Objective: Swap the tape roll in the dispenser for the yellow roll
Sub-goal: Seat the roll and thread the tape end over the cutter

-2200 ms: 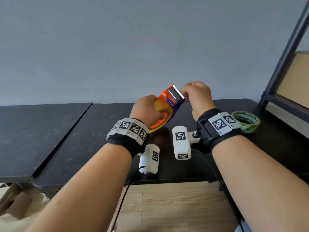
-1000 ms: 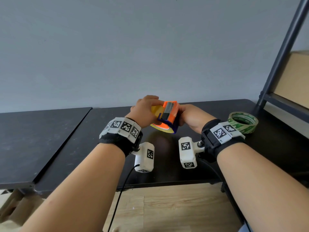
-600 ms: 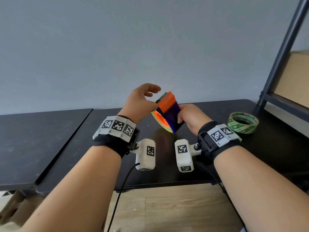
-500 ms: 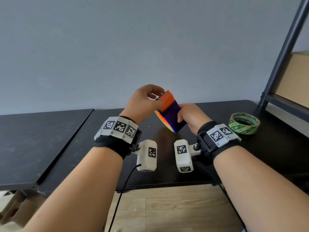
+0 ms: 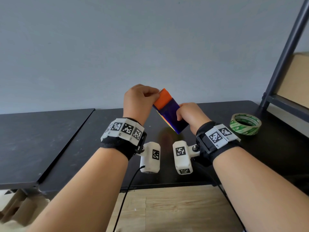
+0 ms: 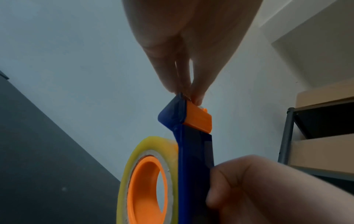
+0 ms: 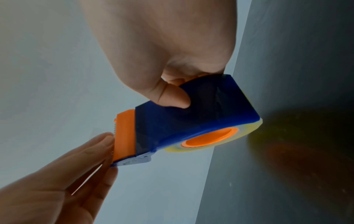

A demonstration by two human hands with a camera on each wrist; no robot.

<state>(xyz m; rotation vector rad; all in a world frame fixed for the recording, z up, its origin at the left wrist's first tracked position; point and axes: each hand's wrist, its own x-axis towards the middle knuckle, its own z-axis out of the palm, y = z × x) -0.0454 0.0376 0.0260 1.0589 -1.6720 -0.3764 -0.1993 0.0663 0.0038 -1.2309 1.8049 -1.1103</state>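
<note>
Head view: dispenser (image 5: 168, 113) with yellow roll (image 6: 134, 178) already on its hub, held above the surface (image 5: 50, 139), right hand (image 5: 188, 114) gripping the body to steady it, left hand (image 5: 138, 99) fingers pinching at the toothed end, probably seating the tape's end.

The setting appeared to be a plain workroom or storeroom: black tables (image 5: 50, 139) stood against a bare grey wall (image 5: 133, 39), beside a metal rack (image 5: 284, 52) holding cardboard boxes (image 5: 296, 77), above a wood-look floor (image 5: 167, 208).
</note>
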